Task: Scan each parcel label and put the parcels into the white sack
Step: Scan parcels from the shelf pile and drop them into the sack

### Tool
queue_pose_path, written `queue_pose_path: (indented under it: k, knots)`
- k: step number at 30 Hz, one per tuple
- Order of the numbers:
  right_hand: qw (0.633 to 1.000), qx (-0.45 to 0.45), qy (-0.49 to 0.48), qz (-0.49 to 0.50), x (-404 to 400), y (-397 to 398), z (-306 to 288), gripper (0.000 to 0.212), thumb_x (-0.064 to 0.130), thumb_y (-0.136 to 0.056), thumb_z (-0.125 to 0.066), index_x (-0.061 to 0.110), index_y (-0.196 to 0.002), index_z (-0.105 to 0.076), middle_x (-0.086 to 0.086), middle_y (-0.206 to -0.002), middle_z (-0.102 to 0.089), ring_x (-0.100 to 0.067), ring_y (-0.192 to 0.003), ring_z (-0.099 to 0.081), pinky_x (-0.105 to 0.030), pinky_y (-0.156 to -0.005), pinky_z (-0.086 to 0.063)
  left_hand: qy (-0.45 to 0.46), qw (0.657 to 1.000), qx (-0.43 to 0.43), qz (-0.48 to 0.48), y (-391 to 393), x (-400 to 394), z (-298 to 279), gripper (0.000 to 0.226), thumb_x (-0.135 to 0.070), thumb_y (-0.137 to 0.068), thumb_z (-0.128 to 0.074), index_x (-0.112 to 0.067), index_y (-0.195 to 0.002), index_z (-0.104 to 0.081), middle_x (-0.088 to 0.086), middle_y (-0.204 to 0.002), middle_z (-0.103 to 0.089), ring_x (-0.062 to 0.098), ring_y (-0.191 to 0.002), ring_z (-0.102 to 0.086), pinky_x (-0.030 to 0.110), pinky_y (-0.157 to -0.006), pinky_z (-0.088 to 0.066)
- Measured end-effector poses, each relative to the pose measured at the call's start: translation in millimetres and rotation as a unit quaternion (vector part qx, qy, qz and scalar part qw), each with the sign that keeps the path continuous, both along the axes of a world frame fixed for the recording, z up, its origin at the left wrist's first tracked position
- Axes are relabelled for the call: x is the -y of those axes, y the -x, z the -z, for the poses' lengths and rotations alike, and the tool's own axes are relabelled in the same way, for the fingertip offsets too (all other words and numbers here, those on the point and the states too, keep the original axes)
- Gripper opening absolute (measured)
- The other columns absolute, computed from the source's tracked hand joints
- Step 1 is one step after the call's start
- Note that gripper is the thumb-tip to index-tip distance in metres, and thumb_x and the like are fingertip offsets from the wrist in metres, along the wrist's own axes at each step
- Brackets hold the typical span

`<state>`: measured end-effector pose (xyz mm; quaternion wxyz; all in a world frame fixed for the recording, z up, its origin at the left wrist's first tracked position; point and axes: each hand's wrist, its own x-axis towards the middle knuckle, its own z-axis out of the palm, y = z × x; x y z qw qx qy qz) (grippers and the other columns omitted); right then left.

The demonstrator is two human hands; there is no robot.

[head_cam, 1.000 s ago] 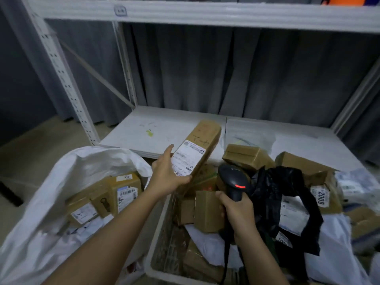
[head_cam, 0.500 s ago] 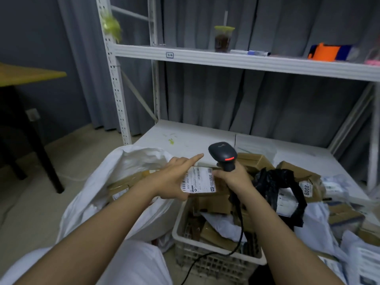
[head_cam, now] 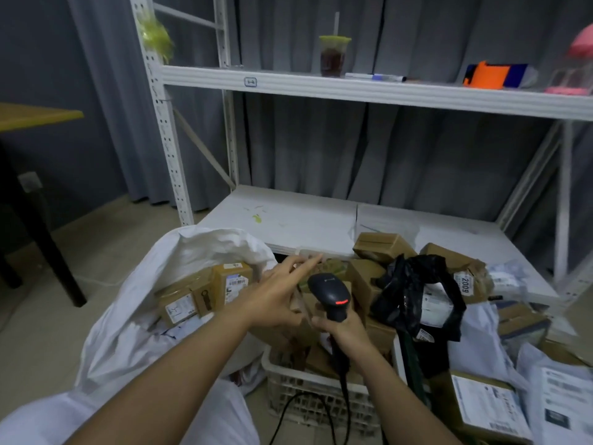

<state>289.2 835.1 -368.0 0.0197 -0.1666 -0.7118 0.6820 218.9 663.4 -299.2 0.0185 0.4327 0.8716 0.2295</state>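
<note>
- Whereas half a second ago the left hand (head_cam: 276, 300) showed a labelled parcel to the scanner (head_cam: 330, 295), that label is now out of sight; the fingers lie nearly straight and motion-blurred at frame centre, and whether a blurred brown parcel is against them I cannot tell.
- Right hand (head_cam: 341, 326) is clamped round the scanner's handle, red light showing.
- White sack (head_cam: 134, 319), lower left, stands open with several cardboard parcels (head_cam: 205, 292) inside.
- More parcels fill the white crate (head_cam: 314, 385) and the pile to its right.
- Judgement: that scan looks done; the next parcel comes from the crate.
</note>
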Motion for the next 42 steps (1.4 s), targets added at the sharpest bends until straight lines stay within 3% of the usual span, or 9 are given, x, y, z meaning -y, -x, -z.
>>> queue_pose_path:
  k: [5, 11, 16, 19, 24, 32, 37, 39, 42]
  knots:
    - [0.992, -0.008, 0.087, 0.091, -24, 17, 12, 0.028, 0.007, -0.084, -0.072, 0.009, -0.109, -0.061, -0.005, -0.084, -0.064, -0.021, -0.072, -0.060, -0.034, -0.068, -0.046, -0.034, 0.997, 0.065, 0.034, 7, -19, 18, 0.115, -0.033, -0.075, -0.078, -0.051, -0.147, 0.010, -0.017, -0.151, -0.006, 0.008, -0.133, -0.030, 0.035, -0.100, -0.044]
    - [0.993, 0.094, 0.069, -0.028, -34, 30, 30, 0.012, -0.001, -0.088, -0.059, 0.010, -0.083, -0.058, -0.002, -0.058, -0.053, -0.013, -0.050, -0.050, -0.025, -0.048, -0.041, -0.045, 0.996, 0.068, 0.026, 15, -29, 44, 0.115, -0.032, -0.072, -0.083, -0.034, -0.152, 0.000, -0.006, -0.149, -0.012, -0.009, -0.126, -0.016, -0.007, -0.093, -0.016]
    - [0.990, 0.091, 0.103, -0.028, -41, 39, 44, 0.010, 0.002, -0.090, -0.061, 0.009, -0.086, -0.057, -0.002, -0.053, -0.051, -0.013, -0.045, -0.047, -0.025, -0.045, -0.041, -0.053, 0.997, 0.063, -0.002, 19, -25, 53, 0.115, -0.045, -0.068, -0.083, -0.044, -0.147, 0.000, -0.011, -0.155, -0.002, -0.004, -0.135, -0.009, 0.011, -0.106, -0.019]
    - [0.990, 0.079, 0.120, 0.001, -38, 35, 50, 0.011, 0.000, -0.089, -0.064, 0.009, -0.083, -0.059, -0.003, -0.054, -0.053, -0.011, -0.043, -0.048, -0.023, -0.045, -0.043, -0.104, 0.983, 0.090, -0.124, 18, -18, 68, 0.116, -0.052, -0.056, -0.086, -0.031, -0.148, -0.019, -0.007, -0.153, -0.009, 0.009, -0.140, -0.015, 0.028, -0.112, -0.023]
    - [0.983, 0.040, 0.153, 0.088, -24, 31, 57, 0.011, -0.002, -0.087, -0.065, 0.008, -0.087, -0.063, -0.007, -0.059, -0.056, -0.013, -0.045, -0.048, -0.028, -0.050, -0.043, -0.243, 0.895, 0.228, -0.298, 5, -21, 97, 0.097, -0.037, -0.057, -0.090, -0.021, -0.130, -0.028, -0.001, -0.129, -0.027, 0.011, -0.116, -0.038, 0.020, -0.091, -0.037]
    - [0.977, 0.016, 0.151, 0.148, -8, 31, 43, 0.013, 0.001, -0.087, -0.065, 0.006, -0.098, -0.063, -0.004, -0.076, -0.067, -0.009, -0.052, -0.058, -0.023, -0.049, -0.045, -0.439, 0.746, 0.368, -0.340, 6, -35, 94, 0.073, -0.028, -0.080, -0.075, -0.020, -0.135, -0.028, 0.000, -0.122, -0.053, 0.012, -0.105, -0.058, 0.031, -0.094, -0.048]
    - [0.975, 0.004, 0.158, 0.156, 0, 25, 36, 0.012, -0.001, -0.087, -0.065, 0.007, -0.093, -0.059, -0.004, -0.079, -0.066, -0.008, -0.057, -0.062, -0.019, -0.046, -0.045, -0.372, 0.801, 0.389, -0.262, 15, -28, 85, 0.084, -0.038, -0.084, -0.067, -0.036, -0.151, -0.017, -0.007, -0.124, -0.057, 0.014, -0.115, -0.057, 0.033, -0.090, -0.052]
    - [0.973, 0.003, 0.162, 0.165, 4, 24, 37, 0.014, -0.001, -0.086, -0.065, 0.006, -0.097, -0.059, -0.004, -0.080, -0.067, -0.007, -0.059, -0.064, -0.019, -0.047, -0.046, -0.322, 0.824, 0.404, -0.234, 15, -24, 84, 0.111, -0.023, -0.077, -0.078, -0.038, -0.152, 0.002, -0.005, -0.120, -0.057, 0.012, -0.110, -0.059, 0.039, -0.091, -0.054]
    - [0.974, 0.009, 0.163, 0.158, 5, 25, 33, 0.011, 0.002, -0.087, -0.066, 0.008, -0.095, -0.062, -0.004, -0.082, -0.069, -0.012, -0.066, -0.065, -0.022, -0.051, -0.047, -0.283, 0.837, 0.417, -0.215, 16, -19, 82, 0.125, 0.002, -0.077, -0.075, -0.033, -0.149, 0.021, -0.006, -0.118, -0.050, -0.006, -0.094, -0.055, 0.022, -0.075, -0.055]
